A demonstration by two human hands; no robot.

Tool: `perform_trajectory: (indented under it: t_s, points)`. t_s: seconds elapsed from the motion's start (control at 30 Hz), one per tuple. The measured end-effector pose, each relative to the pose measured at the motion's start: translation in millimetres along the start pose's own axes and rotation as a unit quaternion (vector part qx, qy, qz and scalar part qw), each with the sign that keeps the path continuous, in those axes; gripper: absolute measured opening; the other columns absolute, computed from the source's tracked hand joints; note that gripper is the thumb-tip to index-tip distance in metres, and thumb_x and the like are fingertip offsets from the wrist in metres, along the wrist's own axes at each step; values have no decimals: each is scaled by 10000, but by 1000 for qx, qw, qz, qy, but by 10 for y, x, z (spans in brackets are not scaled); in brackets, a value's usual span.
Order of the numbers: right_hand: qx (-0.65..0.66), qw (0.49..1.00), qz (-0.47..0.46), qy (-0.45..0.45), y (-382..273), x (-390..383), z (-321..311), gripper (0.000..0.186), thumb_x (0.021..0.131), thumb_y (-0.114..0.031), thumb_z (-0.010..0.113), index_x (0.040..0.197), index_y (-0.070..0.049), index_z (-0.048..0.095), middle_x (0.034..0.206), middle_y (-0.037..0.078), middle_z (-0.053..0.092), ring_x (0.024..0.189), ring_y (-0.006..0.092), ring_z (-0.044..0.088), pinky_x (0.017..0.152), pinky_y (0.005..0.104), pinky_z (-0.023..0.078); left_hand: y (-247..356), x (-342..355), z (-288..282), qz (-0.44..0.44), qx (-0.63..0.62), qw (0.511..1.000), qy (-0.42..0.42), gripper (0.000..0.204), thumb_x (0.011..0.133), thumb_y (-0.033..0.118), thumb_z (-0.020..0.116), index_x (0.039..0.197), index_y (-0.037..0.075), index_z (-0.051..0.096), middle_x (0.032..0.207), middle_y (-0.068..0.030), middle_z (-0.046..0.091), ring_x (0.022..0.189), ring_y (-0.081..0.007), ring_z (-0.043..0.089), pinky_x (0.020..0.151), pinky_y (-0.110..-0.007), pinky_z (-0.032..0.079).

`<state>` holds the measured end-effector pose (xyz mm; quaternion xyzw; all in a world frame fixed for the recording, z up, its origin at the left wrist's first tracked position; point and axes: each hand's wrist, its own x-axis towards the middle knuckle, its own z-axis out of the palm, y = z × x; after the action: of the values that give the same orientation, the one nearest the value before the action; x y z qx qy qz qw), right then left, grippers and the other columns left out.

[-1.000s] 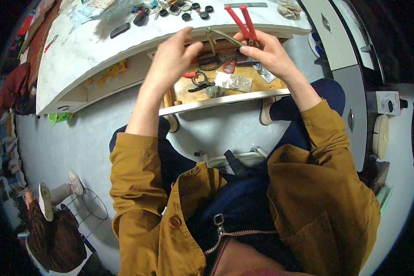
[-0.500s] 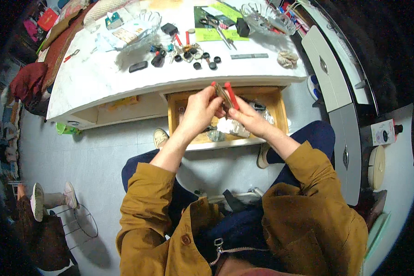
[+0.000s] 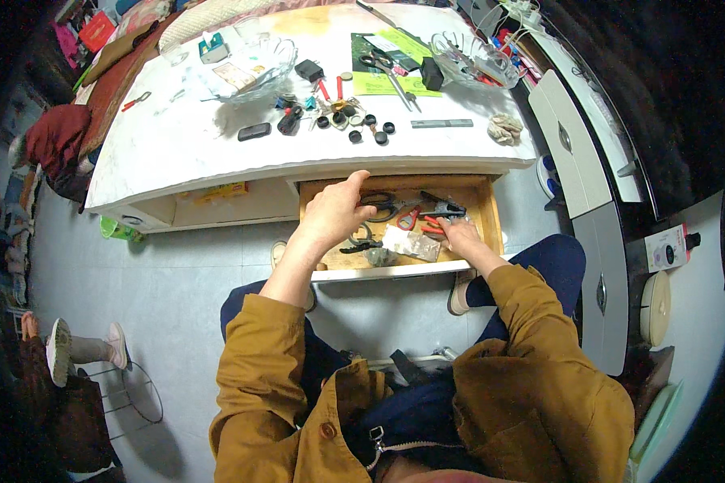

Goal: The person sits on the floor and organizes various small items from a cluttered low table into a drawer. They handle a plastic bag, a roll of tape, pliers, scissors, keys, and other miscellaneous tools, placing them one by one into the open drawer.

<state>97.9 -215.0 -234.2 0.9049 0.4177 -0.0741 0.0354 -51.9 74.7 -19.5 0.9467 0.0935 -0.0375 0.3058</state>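
At the centre of the frame, a shallow drawer (image 3: 488, 193) of yellowish, grained wood with a flat white front stands open beneath a white, faintly veined surface (image 3: 177, 145). Within it, a pair of slim, smooth red-handled pliers (image 3: 432, 230) lies toward the right side, its head hidden from sight. The right hand (image 3: 462, 235) reaches down over the drawer's right part, fingertips narrowed at those red handles; whether they grip or merely touch cannot be told. The left hand (image 3: 334, 211) hovers over the drawer's left part, well apart from the pliers, with a wide gap between extended forefinger and thumb. Between the hands, just left of the pliers, sits a flat red tool (image 3: 409, 218) with a rounded outline, and below that a crinkled, translucent plastic packet (image 3: 412, 243). A grey-green, crumpled plastic bag (image 3: 381, 258) rests beside the packet, near the drawer's front edge, and dark looped handles (image 3: 381, 206) show just right of the left hand. Beyond, in the upper middle of the frame, small round black caps (image 3: 355, 137) cluster near a straight grey strip (image 3: 441, 123); a crumpled beige cloth (image 3: 504, 129) and a clear, scalloped bowl (image 3: 501, 75) lie farther right.
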Motion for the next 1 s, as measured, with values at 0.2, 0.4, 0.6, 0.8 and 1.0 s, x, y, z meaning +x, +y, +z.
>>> perform_trajectory:
  t_s: [0.2,0.4,0.6,0.8,1.0]
  points:
    - [36,997,24,-70,-352,355,-845,247,785,-289,692,973,-135,736,871,182,699,874,352,681,772,479,544,-11,24,-20,4,-3,1000,5,566,835,222,674,1341,75,466,1063,-196,676,1016,-347,646,876,-418,510]
    - [360,920,-79,136,-242,1393,-2026,218,853,-224,632,915,-33,716,750,107,703,672,195,688,646,339,531,-11,50,-11,15,6,1000,-12,522,837,231,676,1309,92,502,1038,-174,680,1002,-343,646,866,-425,512]
    - [145,919,36,364,223,2496,-2084,221,847,-166,613,1030,-104,721,993,199,671,936,373,656,824,453,512,100,138,-44,22,14,999,-43,504,833,257,676,1283,94,517,1061,-185,666,1014,-362,633,859,-457,513]
    - [114,945,94,291,28,2950,-2092,337,836,-84,626,1173,-84,637,1172,184,604,1103,359,565,938,446,463,57,132,18,31,29,998,-39,535,824,268,684,1296,92,504,1105,-202,650,1047,-382,614,893,-483,497]
    - [78,942,85,317,25,3058,-2013,141,850,-128,609,968,-54,631,1006,191,642,990,387,600,836,477,477,120,101,-80,16,26,996,-79,536,835,276,677,1305,93,497,1126,-215,641,1073,-383,605,914,-475,487]
